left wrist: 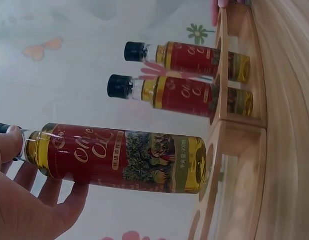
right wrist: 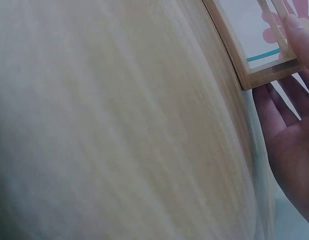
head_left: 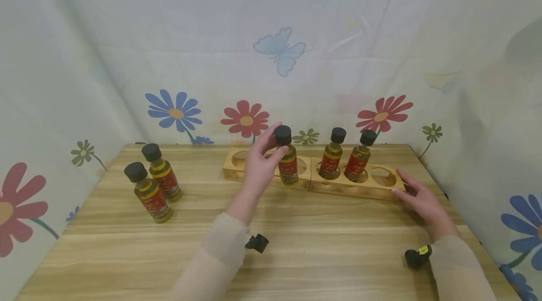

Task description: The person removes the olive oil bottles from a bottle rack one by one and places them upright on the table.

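Observation:
My left hand (head_left: 259,167) grips an olive oil bottle (head_left: 289,170) by its neck, below the black cap. In the left wrist view this bottle has a red label, and its base is above the rack's round holes. Two wooden racks stand end to end: a left rack (head_left: 235,174) and a right rack (head_left: 360,192). Two more olive oil bottles, one (head_left: 330,162) beside the other (head_left: 357,163), stand in the right rack's holes. At that rack's outer end my right hand (head_left: 423,202) holds it, thumb at the front corner and fingers round the end.
Another two capped bottles, a front one (head_left: 153,201) and a rear one (head_left: 167,181), stand on the left of the wooden table (head_left: 322,240). A flower-printed curtain (head_left: 203,56) hangs behind the table and along both sides.

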The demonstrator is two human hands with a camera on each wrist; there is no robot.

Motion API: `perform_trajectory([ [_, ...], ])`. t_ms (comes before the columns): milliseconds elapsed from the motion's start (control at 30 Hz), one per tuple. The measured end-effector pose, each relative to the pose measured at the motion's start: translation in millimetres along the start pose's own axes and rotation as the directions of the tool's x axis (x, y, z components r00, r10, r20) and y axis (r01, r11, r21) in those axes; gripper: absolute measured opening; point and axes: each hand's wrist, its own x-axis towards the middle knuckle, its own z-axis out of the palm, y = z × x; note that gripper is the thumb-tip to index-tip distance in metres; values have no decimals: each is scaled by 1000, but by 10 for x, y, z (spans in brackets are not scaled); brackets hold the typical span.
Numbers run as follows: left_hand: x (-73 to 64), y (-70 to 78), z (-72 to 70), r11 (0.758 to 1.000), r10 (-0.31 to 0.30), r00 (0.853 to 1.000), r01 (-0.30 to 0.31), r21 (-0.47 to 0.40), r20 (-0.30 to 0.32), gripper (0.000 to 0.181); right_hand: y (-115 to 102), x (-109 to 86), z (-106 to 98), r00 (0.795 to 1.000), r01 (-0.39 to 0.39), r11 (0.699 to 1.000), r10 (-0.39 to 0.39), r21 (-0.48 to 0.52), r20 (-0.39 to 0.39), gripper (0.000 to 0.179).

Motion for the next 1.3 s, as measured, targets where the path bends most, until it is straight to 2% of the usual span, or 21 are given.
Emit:
perform_trajectory([
  [200, -76, -67, -203, 1000, -21, 999, 21, 3, -46, 53, -5, 2, -7, 1000, 5, 1000, -5, -1, 5, 83],
  [567, -140, -195, -624, 988, -87, 988, 102, 118, -130, 52, 28, 3, -6, 1000, -12, 1000, 12, 9, 2, 86],
  [800, -181, -279, -886, 980, -69, 985, 97, 176, -158, 52, 35, 13, -3, 999, -34, 999, 34, 20, 6, 88],
  [933, -226, -271, -1013, 970, -65, 981, 106, 220, -185, 53, 36, 15, -1, 999, -41, 999, 41, 17, 9, 88],
  [1300, -304, -216, -1315, 950, -22, 959, 108, 294, -283, 52, 52, 11, -7, 1000, 13, 1000, -14, 20, 7, 82],
])
